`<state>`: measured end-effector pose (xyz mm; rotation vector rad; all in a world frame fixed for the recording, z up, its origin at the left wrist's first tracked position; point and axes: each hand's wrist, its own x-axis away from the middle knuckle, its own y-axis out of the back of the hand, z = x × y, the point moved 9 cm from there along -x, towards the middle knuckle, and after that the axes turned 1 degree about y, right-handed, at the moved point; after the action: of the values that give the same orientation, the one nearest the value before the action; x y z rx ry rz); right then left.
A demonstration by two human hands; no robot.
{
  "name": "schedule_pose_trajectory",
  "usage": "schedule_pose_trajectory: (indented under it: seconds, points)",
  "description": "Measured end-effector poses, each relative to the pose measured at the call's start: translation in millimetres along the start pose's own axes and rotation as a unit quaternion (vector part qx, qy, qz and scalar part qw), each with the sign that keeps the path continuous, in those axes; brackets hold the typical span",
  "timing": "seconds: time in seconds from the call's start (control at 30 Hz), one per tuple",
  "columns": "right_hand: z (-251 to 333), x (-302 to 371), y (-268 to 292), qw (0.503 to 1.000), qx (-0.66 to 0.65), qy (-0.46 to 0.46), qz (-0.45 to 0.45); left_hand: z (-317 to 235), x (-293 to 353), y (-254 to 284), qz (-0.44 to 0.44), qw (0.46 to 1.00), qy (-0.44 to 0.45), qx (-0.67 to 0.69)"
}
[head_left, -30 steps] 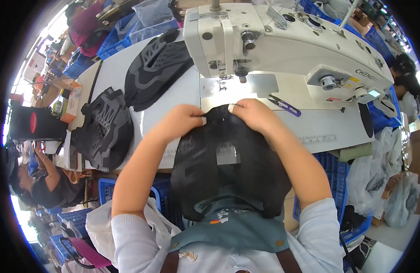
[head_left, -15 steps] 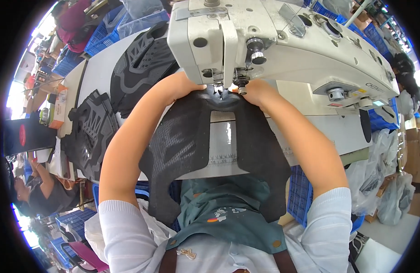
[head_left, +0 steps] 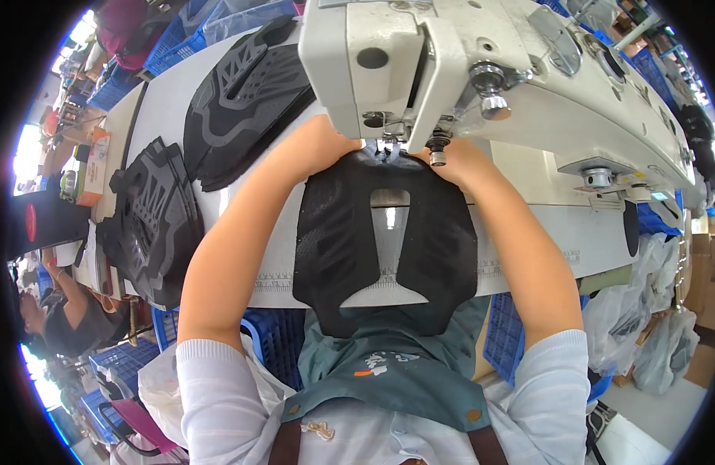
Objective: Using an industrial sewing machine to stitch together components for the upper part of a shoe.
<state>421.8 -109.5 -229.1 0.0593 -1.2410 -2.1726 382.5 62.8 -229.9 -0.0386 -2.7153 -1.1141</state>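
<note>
Left hand (head_left: 322,143) and right hand (head_left: 460,161) each grasp the far edge of the black upper (head_left: 334,232), flat on the table (head_left: 528,225) under the sewing machine (head_left: 481,62) head

Bright daylight, blown-out glare at the left rim, soft shadows, sharp centre, strong fisheye bending, black corners
</note>
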Motion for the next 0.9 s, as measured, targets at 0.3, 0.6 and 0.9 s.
schedule_pose_trajectory:
  seconds: [0.3,0.6,0.9]
  points:
    - [9,12,-1,0.969,0.119,0.147,-0.159,-11,5,7,-0.032,0.999,-0.025,0.002]
    - [11,14,4,0.951,0.126,0.196,-0.202,-46,13,10,-0.089,0.979,-0.164,-0.080]
    - [19,16,8,0.939,0.188,0.191,-0.217,-59,25,8,-0.161,0.938,-0.251,-0.177]
